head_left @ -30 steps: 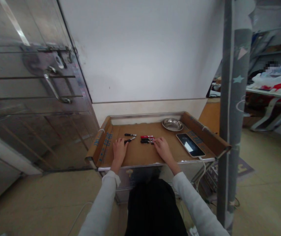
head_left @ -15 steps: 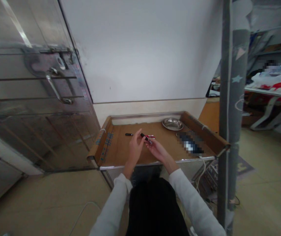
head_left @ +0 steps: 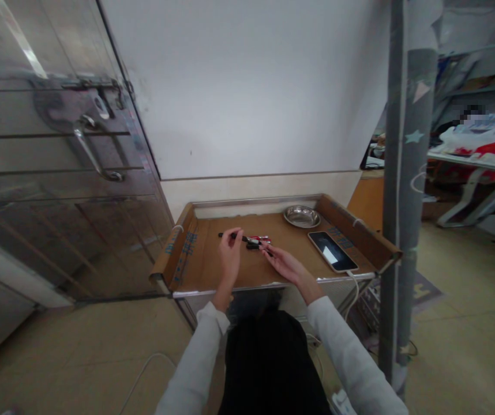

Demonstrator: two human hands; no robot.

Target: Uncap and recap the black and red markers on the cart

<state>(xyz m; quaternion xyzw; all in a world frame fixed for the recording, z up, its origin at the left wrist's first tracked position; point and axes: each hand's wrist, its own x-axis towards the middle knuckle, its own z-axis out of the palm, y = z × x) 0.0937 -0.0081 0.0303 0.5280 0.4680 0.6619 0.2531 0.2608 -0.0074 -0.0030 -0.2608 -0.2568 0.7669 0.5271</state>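
Note:
Above the cardboard-lined tabletop (head_left: pixel 206 262), my left hand (head_left: pixel 229 253) has thumb and fingers pinched on a slim black pen-like stick (head_left: pixel 246 238). It points right, toward my right hand (head_left: pixel 285 263). The fingertips of that hand are closed on a slim dark piece (head_left: pixel 269 252). Whether this is the far end of the same stick or a separate piece, I cannot tell. Just behind and between the hands lie a red-and-silver slim item (head_left: pixel 265 238) and a short black item (head_left: pixel 252 246). A black end (head_left: pixel 221 235) shows left of my left fingers; what it belongs to is unclear.
A shiny round metal dish (head_left: pixel 302 217) stands at the back right. Nearer lies a phone (head_left: pixel 333 252) with a white cable (head_left: pixel 357 288) hanging over the front edge. Raised cardboard sides (head_left: pixel 362 235) border the table. A grey post (head_left: pixel 403 230) rises on the right.
My hands have moved apart, left hand slightly left and right hand slightly right. The black piece with a pale end that they held together no longer shows between them; a black item lies there on the cardboard.

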